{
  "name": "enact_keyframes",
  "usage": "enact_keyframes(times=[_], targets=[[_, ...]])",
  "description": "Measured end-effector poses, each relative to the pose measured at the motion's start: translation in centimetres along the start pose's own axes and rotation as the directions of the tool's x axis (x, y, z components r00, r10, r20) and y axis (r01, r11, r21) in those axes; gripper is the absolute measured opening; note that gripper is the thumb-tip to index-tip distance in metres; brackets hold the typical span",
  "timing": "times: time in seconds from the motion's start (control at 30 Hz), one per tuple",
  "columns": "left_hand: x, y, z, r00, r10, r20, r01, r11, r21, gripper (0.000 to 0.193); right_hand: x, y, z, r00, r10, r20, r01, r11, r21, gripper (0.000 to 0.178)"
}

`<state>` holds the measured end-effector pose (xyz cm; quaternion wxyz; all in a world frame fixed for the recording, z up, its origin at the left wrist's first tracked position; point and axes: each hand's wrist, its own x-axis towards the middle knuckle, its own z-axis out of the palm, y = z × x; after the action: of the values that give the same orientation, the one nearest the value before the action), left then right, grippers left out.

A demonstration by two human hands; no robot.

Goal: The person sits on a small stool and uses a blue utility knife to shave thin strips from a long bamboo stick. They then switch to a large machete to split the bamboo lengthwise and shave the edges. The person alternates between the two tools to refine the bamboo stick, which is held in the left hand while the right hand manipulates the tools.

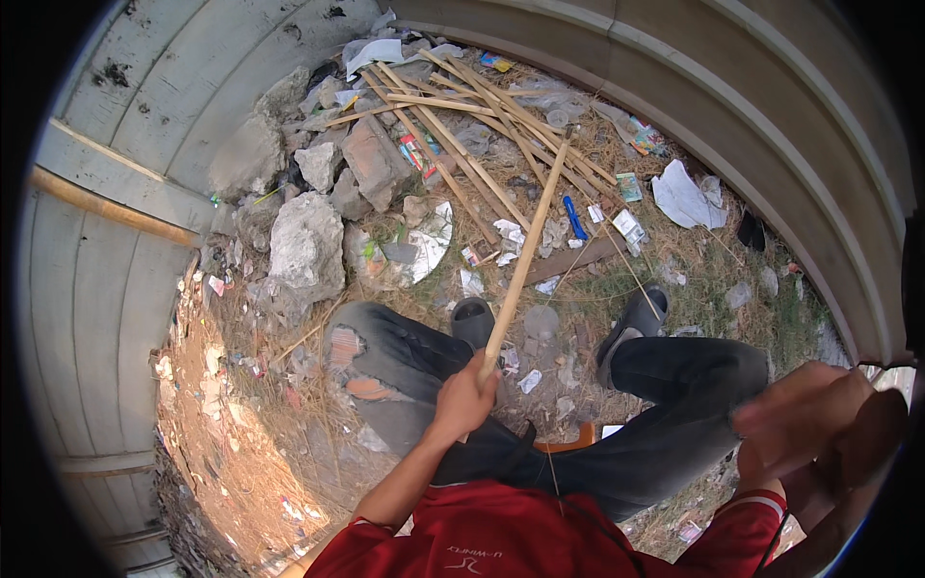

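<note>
My left hand (465, 400) is closed round a long pale wooden stick (528, 255), which slants up and away toward the pile of similar sticks. Far to the right, my right hand (805, 419) is raised beside my knee and smeared by motion. Its fingers are too blurred to read, and I cannot make out whether anything is in them. Between my thighs lies a tool with an orange handle (570, 440) and a dark part beside it; its kind is not clear.
A loose pile of wooden sticks (462, 106) lies ahead on littered ground. Rocks and broken bricks (308, 246) are heaped left of it. A blue plastic piece (574, 219) and paper scraps (686, 196) lie about. Corrugated metal walls (771, 125) enclose the spot.
</note>
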<state>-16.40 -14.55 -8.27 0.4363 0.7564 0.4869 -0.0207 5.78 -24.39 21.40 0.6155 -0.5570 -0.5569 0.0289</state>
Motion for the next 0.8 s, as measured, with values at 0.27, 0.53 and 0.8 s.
enact_keyframes(times=[0.27, 0.53, 0.8], targets=[[0.2, 0.1, 0.2, 1.000, 0.010, 0.004, -0.010, 1.000, 0.011, 0.051, 2.9, 6.2, -6.0, 0.888, -0.016, 0.459, 0.127, 0.969, -0.213, 0.023], [0.1, 0.5, -0.1, 1.000, -0.008, 0.025, 0.008, 1.000, -0.003, 0.052, 3.8, 7.4, -6.6, 0.875, -0.035, 0.483, 0.182, 0.948, -0.261, 0.033], [0.1, 0.6, -0.1, 1.000, -0.013, 0.023, 0.013, 1.000, 0.015, 0.051, 3.9, 7.7, -6.8, 0.859, -0.025, 0.512, 0.185, 0.946, -0.265, 0.041]])
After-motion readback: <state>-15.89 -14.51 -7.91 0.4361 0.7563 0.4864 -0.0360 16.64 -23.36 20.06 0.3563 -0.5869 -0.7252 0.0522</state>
